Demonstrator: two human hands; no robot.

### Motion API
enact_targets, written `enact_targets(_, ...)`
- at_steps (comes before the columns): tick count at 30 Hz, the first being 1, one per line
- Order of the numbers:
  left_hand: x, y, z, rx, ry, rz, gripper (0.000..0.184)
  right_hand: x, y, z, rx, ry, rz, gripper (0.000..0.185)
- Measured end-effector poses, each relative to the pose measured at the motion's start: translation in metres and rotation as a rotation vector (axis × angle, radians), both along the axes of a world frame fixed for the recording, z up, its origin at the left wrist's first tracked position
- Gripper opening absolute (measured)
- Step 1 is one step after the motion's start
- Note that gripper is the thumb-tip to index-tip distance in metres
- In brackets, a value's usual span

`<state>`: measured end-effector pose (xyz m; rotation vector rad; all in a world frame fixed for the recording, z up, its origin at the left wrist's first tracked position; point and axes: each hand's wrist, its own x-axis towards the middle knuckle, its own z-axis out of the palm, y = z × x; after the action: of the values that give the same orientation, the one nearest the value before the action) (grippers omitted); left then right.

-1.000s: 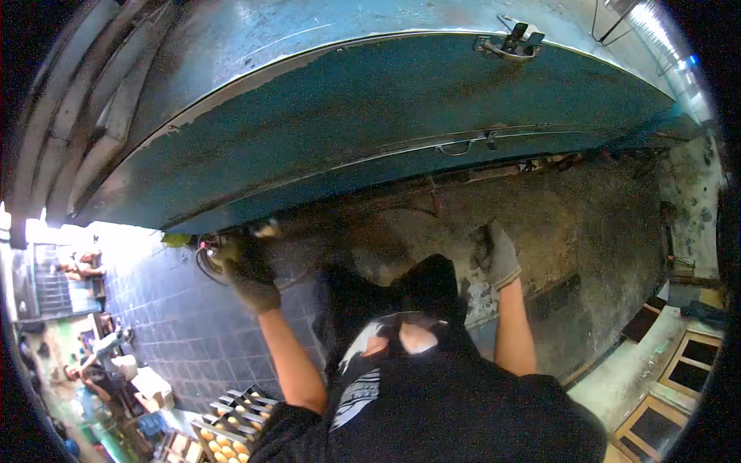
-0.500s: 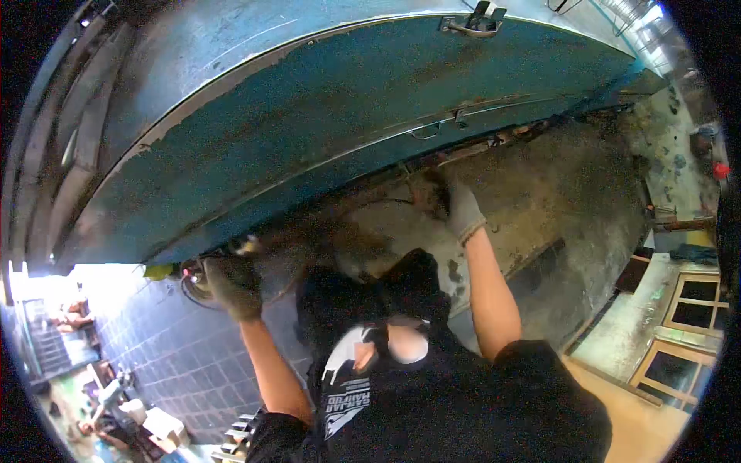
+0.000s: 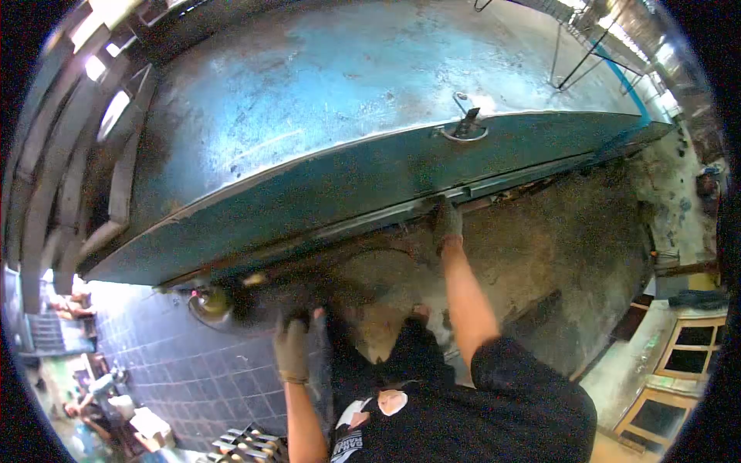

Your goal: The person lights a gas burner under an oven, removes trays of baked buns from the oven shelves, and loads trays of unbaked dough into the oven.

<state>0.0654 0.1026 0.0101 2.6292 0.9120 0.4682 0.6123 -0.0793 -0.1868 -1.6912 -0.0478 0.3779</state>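
Right hand [image 3: 448, 220] is up at the panel's [image 3: 347, 185] lower edge, can't tell if it's gripping. Left hand [image 3: 291, 349] is well apart, too blurry to call. Panel looks heavy, stiff; I'd grab the handle [image 3: 466, 128] above the right hand.

the view looks from the wearer's head, forward and steeply down, through a wide round lens with black corners; the black shirt [image 3: 494, 409] looms nearest at the bottom, tiled floor [image 3: 208, 370] lies farther off, and the blue box [image 3: 332, 85] bends across the top.
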Motion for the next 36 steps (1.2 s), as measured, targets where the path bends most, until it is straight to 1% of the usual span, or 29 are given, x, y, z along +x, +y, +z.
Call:
enact_targets(1, 0.026, -0.016, 0.019, -0.430, -0.231, 0.145, 0.036, -0.044, 0.014, 0.029, 0.059, 0.043, 0.059, 0.072)
enact_targets(3, 0.054, -0.019, 0.034, -0.829, -0.453, 0.328, 0.040, -0.118, 0.043, 0.089, 0.128, 0.096, 0.214, 0.072)
enact_targets(5, 0.061, -0.007, 0.034, -0.680, -0.273, 0.317, 0.052, -0.175, 0.068, 0.117, 0.120, 0.104, 0.359, 0.071)
enact_targets(6, 0.064, 0.004, 0.031, -0.615, -0.187, 0.306, 0.059, -0.198, 0.076, 0.117, 0.076, 0.074, 0.418, 0.071)
enact_targets(7, 0.065, 0.019, 0.026, -0.554, -0.106, 0.287, 0.066, -0.219, 0.082, 0.110, -0.017, -0.017, 0.470, 0.071)
enact_targets(8, 0.060, 0.040, 0.012, -0.554, -0.102, 0.306, 0.066, -0.233, 0.078, 0.080, -0.201, -0.257, 0.509, 0.068)
enact_targets(9, 0.051, 0.067, -0.015, -0.346, 0.091, 0.131, 0.064, -0.248, 0.075, 0.049, -0.397, -0.498, 0.506, 0.066)
enact_targets(10, 0.047, 0.092, -0.046, -0.135, 0.278, -0.053, 0.062, -0.255, 0.070, 0.011, -0.662, -0.740, 0.613, 0.064)
enact_targets(11, 0.048, 0.116, -0.083, -0.142, 0.276, -0.054, 0.062, -0.262, 0.066, -0.026, -0.910, -1.011, 0.677, 0.063)
enact_targets(14, 0.078, 0.187, -0.197, -0.163, 0.047, 0.007, 0.062, -0.270, 0.075, -0.046, -1.071, -0.715, 0.926, 0.049)
enact_targets(16, 0.098, 0.222, -0.233, -0.202, 0.035, 0.023, 0.058, -0.280, 0.066, -0.066, -0.993, -0.462, 0.922, 0.045)
enact_targets(17, 0.108, 0.236, -0.236, -0.230, 0.062, 0.020, 0.057, -0.286, 0.054, -0.078, -0.823, -0.223, 0.831, 0.043)
enact_targets(18, 0.117, 0.244, -0.243, -0.257, 0.090, 0.016, 0.055, -0.292, 0.033, -0.094, -0.508, 0.133, 0.646, 0.041)
enact_targets(19, 0.129, 0.255, -0.241, -0.274, 0.110, 0.014, 0.053, -0.297, 0.021, -0.106, -0.144, 0.509, 0.341, 0.040)
enact_targets(20, 0.138, 0.264, -0.243, -0.295, 0.130, 0.012, 0.052, -0.303, 0.008, -0.109, 0.014, 0.671, 0.182, 0.038)
enact_targets(21, 0.148, 0.270, -0.244, -0.315, 0.147, 0.008, 0.050, -0.307, -0.005, -0.108, 0.084, 0.751, 0.093, 0.037)
enact_targets(23, 0.158, 0.271, -0.244, -0.346, 0.173, 0.004, 0.047, -0.310, -0.016, -0.073, -0.173, 0.716, 0.139, 0.036)
enact_targets(24, 0.157, 0.270, -0.244, -0.353, 0.185, 0.003, 0.045, -0.312, -0.028, -0.067, -0.135, 0.620, 0.246, 0.038)
enact_targets(25, 0.154, 0.266, -0.242, -0.352, 0.187, 0.001, 0.044, -0.306, -0.021, -0.036, -0.333, 0.368, 0.543, 0.039)
enact_targets(26, 0.146, 0.260, -0.239, -0.345, 0.188, 0.004, 0.042, -0.301, -0.015, -0.006, -0.605, -0.008, 0.811, 0.040)
enact_targets(27, 0.133, 0.250, -0.236, -0.336, 0.189, 0.003, 0.041, -0.295, -0.006, 0.029, -0.789, -0.374, 0.946, 0.042)
enact_targets(28, 0.120, 0.239, -0.231, -0.324, 0.190, 0.003, 0.040, -0.290, -0.009, 0.025, -0.894, -0.400, 1.094, 0.047)
enact_targets(29, 0.101, 0.224, -0.224, -0.313, 0.196, 0.004, 0.039, -0.296, -0.014, 0.018, -0.928, -0.472, 1.111, 0.048)
enact_targets(31, 0.067, 0.195, -0.206, -0.298, 0.227, -0.003, 0.036, -0.307, -0.040, -0.020, -0.997, -0.622, 1.137, 0.050)
enact_targets(32, 0.047, 0.177, -0.197, -0.304, 0.257, -0.011, 0.035, -0.317, -0.050, -0.042, -0.575, -0.231, 0.825, 0.048)
enact_targets(33, 0.027, 0.160, -0.188, -0.310, 0.290, -0.022, 0.034, -0.314, -0.040, -0.031, -0.270, 0.444, 0.517, 0.044)
enact_targets(34, 0.007, 0.142, -0.181, -0.317, 0.321, -0.031, 0.034, -0.310, -0.029, -0.020, 0.039, 0.928, -0.091, 0.040)
enact_targets(35, -0.012, 0.123, -0.173, -0.351, 0.392, -0.039, 0.033, -0.315, -0.029, -0.012, 0.046, 0.931, -0.088, 0.040)
enact_targets(36, -0.028, 0.108, -0.167, -0.406, 0.481, -0.045, 0.032, -0.320, -0.030, -0.006, -0.206, 0.620, 0.169, 0.040)
